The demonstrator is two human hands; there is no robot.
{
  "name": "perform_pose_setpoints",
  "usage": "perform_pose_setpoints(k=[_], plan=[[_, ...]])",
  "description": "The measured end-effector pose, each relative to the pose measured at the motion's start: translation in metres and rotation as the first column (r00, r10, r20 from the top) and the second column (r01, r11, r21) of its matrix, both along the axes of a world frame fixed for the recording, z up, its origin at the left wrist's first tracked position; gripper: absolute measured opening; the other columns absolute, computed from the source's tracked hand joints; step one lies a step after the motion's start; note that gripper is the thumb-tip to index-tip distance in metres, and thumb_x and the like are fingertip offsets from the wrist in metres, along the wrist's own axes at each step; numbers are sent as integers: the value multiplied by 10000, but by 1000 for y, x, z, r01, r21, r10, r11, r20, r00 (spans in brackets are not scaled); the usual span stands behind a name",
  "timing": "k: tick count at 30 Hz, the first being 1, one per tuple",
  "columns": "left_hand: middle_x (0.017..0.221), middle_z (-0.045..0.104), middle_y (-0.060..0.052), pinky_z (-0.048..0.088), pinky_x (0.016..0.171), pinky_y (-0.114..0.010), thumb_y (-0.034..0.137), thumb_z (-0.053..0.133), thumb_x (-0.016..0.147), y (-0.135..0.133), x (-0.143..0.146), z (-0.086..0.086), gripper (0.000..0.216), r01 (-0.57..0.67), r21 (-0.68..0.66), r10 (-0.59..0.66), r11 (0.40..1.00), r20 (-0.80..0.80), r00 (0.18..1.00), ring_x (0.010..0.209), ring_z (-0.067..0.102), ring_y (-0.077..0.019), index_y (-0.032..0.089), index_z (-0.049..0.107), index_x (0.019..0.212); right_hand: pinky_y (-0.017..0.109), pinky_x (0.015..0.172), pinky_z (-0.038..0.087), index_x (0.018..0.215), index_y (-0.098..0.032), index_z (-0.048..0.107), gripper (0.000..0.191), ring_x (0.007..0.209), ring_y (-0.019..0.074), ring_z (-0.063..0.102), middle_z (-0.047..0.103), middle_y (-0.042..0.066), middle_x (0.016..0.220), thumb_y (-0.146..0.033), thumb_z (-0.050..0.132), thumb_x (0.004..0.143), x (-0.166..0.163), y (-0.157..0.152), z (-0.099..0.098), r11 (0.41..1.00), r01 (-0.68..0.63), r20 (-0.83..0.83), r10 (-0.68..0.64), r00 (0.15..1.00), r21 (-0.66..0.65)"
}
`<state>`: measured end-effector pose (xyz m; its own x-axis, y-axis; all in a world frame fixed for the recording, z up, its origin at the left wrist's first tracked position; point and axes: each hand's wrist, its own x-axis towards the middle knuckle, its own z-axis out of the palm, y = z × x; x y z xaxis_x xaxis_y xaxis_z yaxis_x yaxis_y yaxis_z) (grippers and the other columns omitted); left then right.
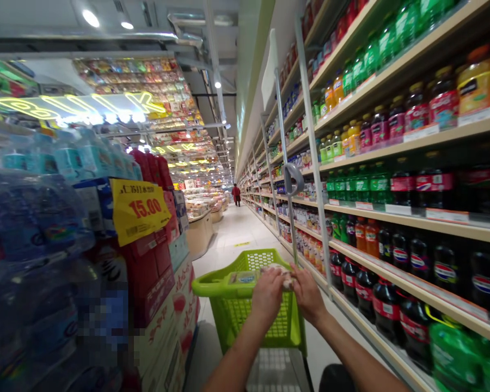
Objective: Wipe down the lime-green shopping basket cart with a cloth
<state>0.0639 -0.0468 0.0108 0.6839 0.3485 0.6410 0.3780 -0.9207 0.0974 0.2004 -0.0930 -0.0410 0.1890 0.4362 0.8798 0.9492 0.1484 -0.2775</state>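
A green plastic shopping cart [257, 318] stands in the aisle directly in front of me. My left hand [268, 293] is closed over its handle, just right of a label [243, 277] set in the handle bar. At the handle's right end, by a thin metal pole, my right hand [307, 296] is curled with its fingers bent over the bar. Between the two hands shows a small whitish-brown item [286, 279]; whether it is held or lies in the cart I cannot tell. Most of the basket's inside is hidden.
Shelves of soda and juice bottles [404, 182] line the right side. Close on the left stand stacked drink cartons [155, 272], shrink-wrapped water bottles [32, 218] and a yellow price sign [139, 211]. A person in red [236, 194] is far down the tiled aisle [237, 231].
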Motion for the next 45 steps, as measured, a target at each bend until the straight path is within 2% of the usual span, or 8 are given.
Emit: perform_pose_setpoints(k=[6,13,17,21,28,35,42,45], plan=[[1205,531,-59,336,1015,-397,225,319,850,42,-74,2,302,-208,-76,218,975,162,962,1163,433,-191,190,571,1013,435,996,306,1261,-171,374,429,979,176,537,622,42,946,-220,270,848,-3,-1,3,999,-52,-120,51,991,1],[1165,572,-48,337,1017,-406,159,353,835,3,-4,-9,291,55,89,-58,995,36,998,1189,411,-198,197,599,986,448,984,325,1229,-173,407,409,1015,191,531,593,71,1074,-255,270,852,-3,0,-1,1000,-2,-91,2,996,-1],[1157,572,-75,406,950,-430,148,387,822,30,-35,-12,273,28,170,-56,985,165,985,1119,483,-201,194,595,992,418,959,365,1200,-167,449,401,1006,185,545,608,71,1055,-262,268,854,8,-2,-2,1000,17,-74,-17,997,-1],[1114,591,-73,457,892,-419,180,387,829,59,-74,-12,256,-147,152,92,977,320,943,1063,524,-203,187,599,974,433,930,383,1178,-168,475,399,987,198,555,619,75,1049,-266,273,848,6,2,6,998,66,-100,-63,993,26],[1098,610,-60,404,942,-434,95,412,788,21,-5,-19,280,19,286,-67,958,159,985,1149,458,-212,198,600,968,468,939,341,1214,-151,443,399,934,200,577,637,79,1033,-239,267,866,-10,7,25,992,84,-30,-87,996,-91],[1135,591,-69,399,913,-435,150,387,814,52,-71,-15,276,-254,223,191,941,269,944,1077,514,-205,200,586,999,399,888,381,1197,-152,466,381,915,193,577,632,83,1037,-246,296,868,-7,5,20,992,116,14,-116,993,-50],[1102,619,-8,290,1001,-447,127,433,802,20,-14,-16,249,-51,272,4,961,172,985,1134,473,-185,246,594,951,380,888,359,1224,-144,439,402,937,189,574,638,81,1028,-247,266,876,-14,8,25,985,150,3,-150,989,-88],[1142,598,-18,237,1015,-485,135,424,808,30,-38,-15,266,-111,249,65,962,186,980,1111,494,-188,255,580,987,383,880,363,1186,-141,480,395,929,193,568,625,87,1060,-249,268,871,-7,7,21,987,149,39,-147,988,-67]])
